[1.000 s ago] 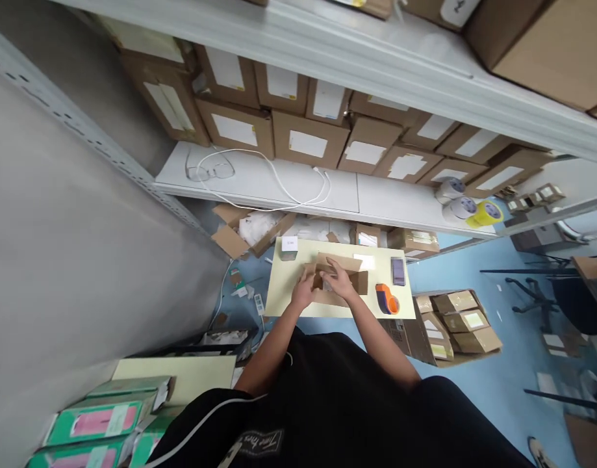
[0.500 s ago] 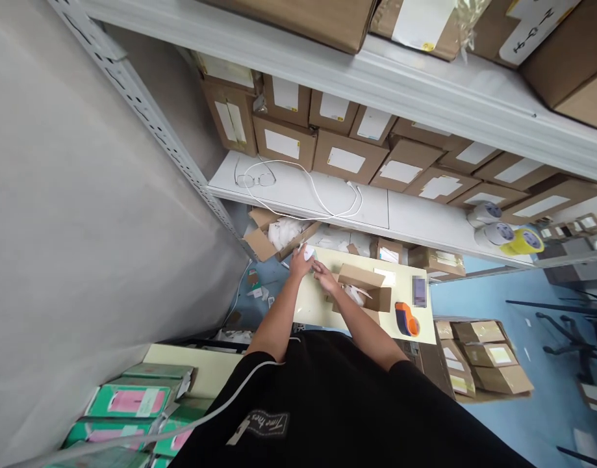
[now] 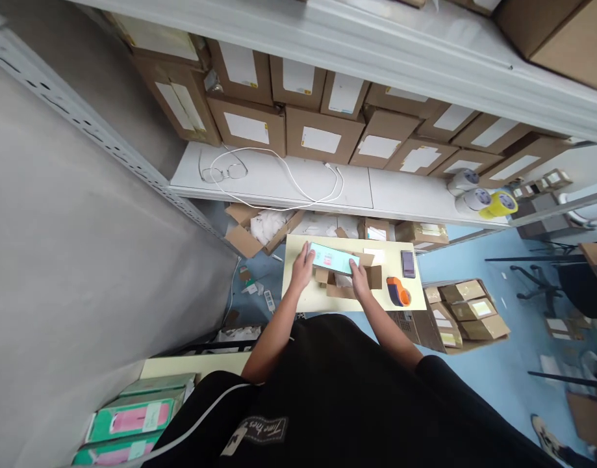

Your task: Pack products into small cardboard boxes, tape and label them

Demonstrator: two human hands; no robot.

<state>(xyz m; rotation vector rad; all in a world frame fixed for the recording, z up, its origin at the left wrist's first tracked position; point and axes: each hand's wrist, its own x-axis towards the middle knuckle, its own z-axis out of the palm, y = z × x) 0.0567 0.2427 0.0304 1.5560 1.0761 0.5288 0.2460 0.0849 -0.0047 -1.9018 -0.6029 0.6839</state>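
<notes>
A long, flat, pale green box (image 3: 333, 257) with a small pink patch is held level between both hands. My left hand (image 3: 303, 265) grips its left end, thumb on the top face. At the right end, my right hand (image 3: 358, 275) closes on it the same way. Below the box, an open cardboard box (image 3: 341, 291) with white packing material inside stands on the cream table (image 3: 305, 300); part of it is hidden. An orange and dark blue tape dispenser (image 3: 398, 292) lies to the right, near a dark phone-like device (image 3: 408, 264).
The shelf (image 3: 279, 185) ahead bears glasses (image 3: 225, 171), a white cable (image 3: 298, 186) and tape rolls (image 3: 473, 200), with cartons (image 3: 322, 138) behind. An open carton of white filling (image 3: 269, 227) stands left of the table. Several green boxes (image 3: 132, 419) are stacked at lower left.
The long pale green box is now in both hands, above the cardboard box. Earlier the hands were close together at the table's left edge, around something small and whitish. The view has shifted.
</notes>
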